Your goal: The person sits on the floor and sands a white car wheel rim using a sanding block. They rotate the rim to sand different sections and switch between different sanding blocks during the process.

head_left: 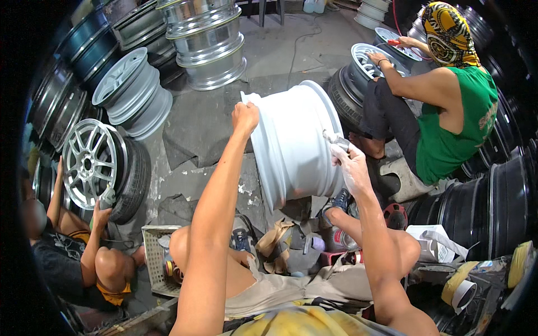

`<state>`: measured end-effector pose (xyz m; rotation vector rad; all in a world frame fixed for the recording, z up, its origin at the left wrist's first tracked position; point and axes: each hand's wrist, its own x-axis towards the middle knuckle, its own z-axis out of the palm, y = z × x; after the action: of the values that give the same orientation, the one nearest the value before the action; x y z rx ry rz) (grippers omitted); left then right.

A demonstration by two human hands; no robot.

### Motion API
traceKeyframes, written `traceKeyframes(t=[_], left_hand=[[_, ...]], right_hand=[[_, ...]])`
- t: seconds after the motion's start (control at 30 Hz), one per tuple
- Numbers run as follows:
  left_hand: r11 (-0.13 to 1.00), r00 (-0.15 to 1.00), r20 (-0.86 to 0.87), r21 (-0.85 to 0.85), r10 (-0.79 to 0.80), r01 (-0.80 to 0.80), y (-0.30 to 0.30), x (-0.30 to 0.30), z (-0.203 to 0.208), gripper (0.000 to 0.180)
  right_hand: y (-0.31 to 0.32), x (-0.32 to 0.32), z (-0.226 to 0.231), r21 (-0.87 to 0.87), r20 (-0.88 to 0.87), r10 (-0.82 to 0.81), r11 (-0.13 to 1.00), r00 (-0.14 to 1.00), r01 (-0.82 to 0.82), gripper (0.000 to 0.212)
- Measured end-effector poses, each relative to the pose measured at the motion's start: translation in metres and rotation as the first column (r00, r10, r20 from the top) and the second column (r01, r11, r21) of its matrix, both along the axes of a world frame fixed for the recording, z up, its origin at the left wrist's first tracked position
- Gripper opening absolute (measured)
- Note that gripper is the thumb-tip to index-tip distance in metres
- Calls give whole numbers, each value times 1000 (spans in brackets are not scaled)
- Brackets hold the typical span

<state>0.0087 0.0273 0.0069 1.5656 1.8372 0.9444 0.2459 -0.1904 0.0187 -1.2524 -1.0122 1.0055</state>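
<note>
A pale grey-white wheel rim lies on its side in front of my knees, its broad barrel turned up toward me. My left hand is closed over the rim's left edge. At the barrel's right side, my right hand pinches a small flat grey-white piece against or just over the surface; its exact kind does not show. White powder or paste coats the fingers of that hand.
At right, a person in a green top handles a grey wheel and a red-handled tool. At left, another person works on a silver wheel leaning against a tyre. A crate and stacked rims stand around.
</note>
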Motion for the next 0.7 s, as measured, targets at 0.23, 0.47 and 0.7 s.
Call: traceKeyframes(t=[0.23,0.47,0.7], left_hand=[[1000,1000,-13,2,23,-23,14,-4,-10,49],[1000,999,-48,-3,-2,2,3,-3,0,49],[1000,1000,-14,-13,-6,6,0,-1,2,49]], right_hand=[[4,-6,-16,142,119,-56,989,991,39,24],[1,-12,0,113,152,-14,994,988,-3,21],[3,-22,3,164,211,-35,986,977,0,16]])
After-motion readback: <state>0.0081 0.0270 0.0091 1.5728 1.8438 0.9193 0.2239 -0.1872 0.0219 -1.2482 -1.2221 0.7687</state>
